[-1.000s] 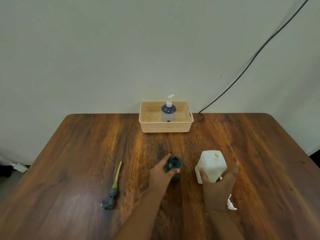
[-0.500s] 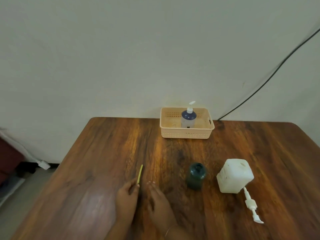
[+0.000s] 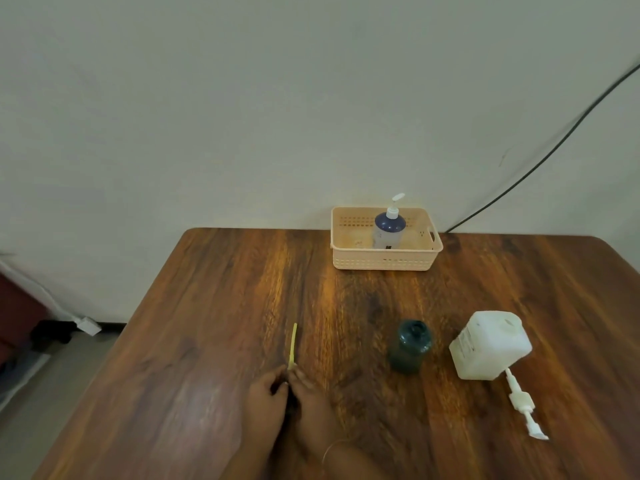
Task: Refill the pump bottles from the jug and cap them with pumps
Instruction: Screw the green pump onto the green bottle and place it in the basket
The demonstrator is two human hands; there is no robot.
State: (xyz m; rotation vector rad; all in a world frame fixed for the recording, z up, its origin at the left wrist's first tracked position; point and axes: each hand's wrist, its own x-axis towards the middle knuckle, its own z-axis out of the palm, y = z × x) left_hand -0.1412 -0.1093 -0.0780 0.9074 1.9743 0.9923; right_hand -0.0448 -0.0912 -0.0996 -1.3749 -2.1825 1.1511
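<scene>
I see both hands low at the near edge of the table (image 3: pixel 214 306); the left hand (image 3: pixel 266 398) and the right hand (image 3: pixel 313 401) sit side by side, fingertips closed together around the dark head of a pump (image 3: pixel 293 348), whose yellow tube sticks out past the fingers and points away from me, lying low along the wood; the head itself is hidden under the fingers, so I cannot tell which hand carries the grip, only that both are pinched onto it; a thin bangle (image 3: pixel 332 448) shows on the right wrist. To the right of the hands, well apart, the dark green bottle (image 3: pixel 410 344) stands upright with its neck open; just beside it, further right, the white jug (image 3: pixel 490 344) stands on the table, its mouth uncapped; a white pump (image 3: pixel 523 403) lies flat on the wood, its tube end touching the jug's near side and its nozzle pointing toward me. At the far edge a peach basket (image 3: pixel 384 263) sits against the wall; inside it a blue bottle (image 3: pixel 388 228) stands upright with a white pump head fitted; a black cable (image 3: pixel 540 161) runs down the wall behind the basket.
</scene>
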